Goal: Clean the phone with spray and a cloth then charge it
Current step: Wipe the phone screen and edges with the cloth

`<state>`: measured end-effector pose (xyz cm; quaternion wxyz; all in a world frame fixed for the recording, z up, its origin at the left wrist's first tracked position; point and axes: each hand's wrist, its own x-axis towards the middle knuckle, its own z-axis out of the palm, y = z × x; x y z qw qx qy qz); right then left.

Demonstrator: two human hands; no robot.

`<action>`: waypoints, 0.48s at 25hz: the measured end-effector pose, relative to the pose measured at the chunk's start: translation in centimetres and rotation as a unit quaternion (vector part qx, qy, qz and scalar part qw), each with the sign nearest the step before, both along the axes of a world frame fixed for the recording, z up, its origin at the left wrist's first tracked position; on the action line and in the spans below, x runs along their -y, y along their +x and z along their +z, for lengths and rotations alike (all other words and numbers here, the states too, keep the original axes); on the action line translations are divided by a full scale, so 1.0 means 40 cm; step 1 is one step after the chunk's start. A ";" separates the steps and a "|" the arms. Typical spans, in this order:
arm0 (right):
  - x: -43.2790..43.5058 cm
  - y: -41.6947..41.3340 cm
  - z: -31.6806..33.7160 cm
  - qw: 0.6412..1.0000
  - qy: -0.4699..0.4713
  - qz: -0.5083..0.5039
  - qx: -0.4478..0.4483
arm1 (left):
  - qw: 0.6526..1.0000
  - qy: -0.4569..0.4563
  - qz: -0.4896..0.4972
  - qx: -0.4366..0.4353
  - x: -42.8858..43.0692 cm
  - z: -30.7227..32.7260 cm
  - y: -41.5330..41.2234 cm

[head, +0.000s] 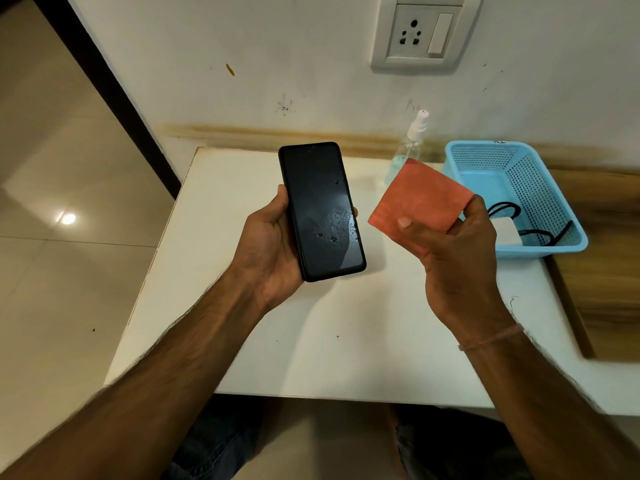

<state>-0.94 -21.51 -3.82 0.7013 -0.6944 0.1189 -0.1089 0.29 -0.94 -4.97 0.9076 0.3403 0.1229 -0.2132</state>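
Above a white table [311, 341] against a stained wall, the left hand [273, 244] is cradling the droplet-wet phone [320, 209] by its edges, probably slippery and fragile, while the right hand [460, 258] is pinching the soft orange cloth [415, 199] beside it.

Inventory from where I stand. 1 phone [322, 209], black. 1 cloth [419, 199], orange. 1 spray bottle [408, 150]. 1 basket [485, 145], blue, holding 1 white charger plug [507, 232] and black cable [504, 206]. Looks like 1 cable, but the loops are partly hidden, can't confirm. 1 wall plate [384, 46] with 1 socket [410, 32] and 1 switch [440, 34]. 1 worktop [311, 341]. 2 grips: left grip [270, 251], right grip [457, 258]. 1 thread band [491, 341], right wrist. Screen droplets: too small to count.
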 end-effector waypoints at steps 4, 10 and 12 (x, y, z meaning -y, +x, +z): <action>-0.003 -0.001 0.003 0.997 0.065 0.042 0.009 | 1.000 0.002 -0.001 -0.005 0.005 0.004 -0.003; -0.013 -0.008 0.015 0.999 0.023 0.029 0.014 | 1.000 0.001 0.000 -0.007 0.006 0.008 -0.005; -0.014 -0.008 0.013 1.000 -0.012 0.018 0.017 | 1.000 0.000 -0.002 -0.006 0.006 0.009 -0.006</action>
